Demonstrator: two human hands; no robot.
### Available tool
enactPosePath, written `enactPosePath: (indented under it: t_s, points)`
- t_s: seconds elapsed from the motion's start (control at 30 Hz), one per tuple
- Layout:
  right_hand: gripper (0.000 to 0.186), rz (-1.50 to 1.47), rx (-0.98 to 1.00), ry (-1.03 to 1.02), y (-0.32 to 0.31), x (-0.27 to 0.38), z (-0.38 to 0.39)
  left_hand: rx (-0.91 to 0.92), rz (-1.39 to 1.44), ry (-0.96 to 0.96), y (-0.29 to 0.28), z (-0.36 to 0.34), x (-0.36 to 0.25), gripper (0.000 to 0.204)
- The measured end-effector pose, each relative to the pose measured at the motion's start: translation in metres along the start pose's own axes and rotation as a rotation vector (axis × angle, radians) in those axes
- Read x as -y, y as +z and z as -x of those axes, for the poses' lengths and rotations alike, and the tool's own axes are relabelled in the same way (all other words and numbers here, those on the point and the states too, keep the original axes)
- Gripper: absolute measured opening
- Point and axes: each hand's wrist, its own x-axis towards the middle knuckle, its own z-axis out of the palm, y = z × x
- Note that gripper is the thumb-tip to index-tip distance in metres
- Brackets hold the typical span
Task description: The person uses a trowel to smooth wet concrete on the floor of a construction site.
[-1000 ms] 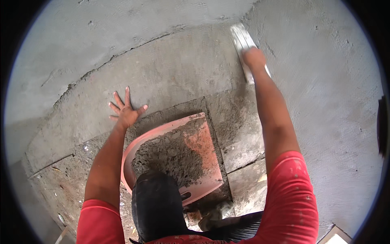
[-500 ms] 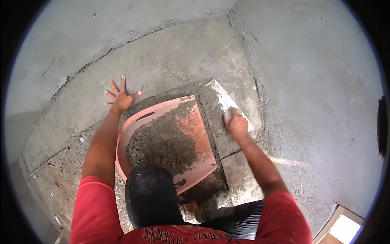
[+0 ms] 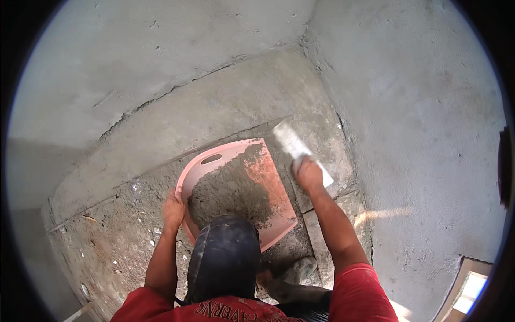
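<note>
My left hand (image 3: 173,206) has its fingers curled over the left rim of a pink plastic tray (image 3: 276,212), which holds a pile of grey, lumpy mortar (image 3: 222,190). My right hand (image 3: 308,174) grips a pale rectangular float or trowel (image 3: 289,139), slightly blurred, on the grey floor just right of the tray. My dark, dusty knee (image 3: 222,252) overlaps the tray's near edge. A low grey concrete band (image 3: 225,99) runs beyond the tray.
Plastered grey walls (image 3: 407,118) meet in a corner at the far right, with a crack along the back wall's foot. Rough floor with debris (image 3: 112,247) lies at left. A framed opening (image 3: 461,295) shows at lower right, and my shoe (image 3: 295,273) is below the tray.
My left hand has left the concrete band, where it lay spread, and now grasps the tray's rim. My right hand with the float has come down from the far corner to beside the tray.
</note>
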Motion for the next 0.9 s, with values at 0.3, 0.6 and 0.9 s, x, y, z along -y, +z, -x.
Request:
enactPosePath:
  t_s: [0.3,0.6,0.9]
  points:
    - [0.052,0.090,0.113,-0.072,0.025,0.041,0.085,-0.034,0.101,-0.037,0.018,-0.025,-0.001,0.051]
    - [0.042,-0.615,-0.119,0.197,0.017,0.021,0.079,-0.212,0.440,-0.156,-0.012,0.036,0.125,0.046]
    - [0.055,0.004,-0.361,0.096,-0.045,0.067,-0.124,-0.324,0.901,-0.533,-0.010,0.095,0.204,0.054]
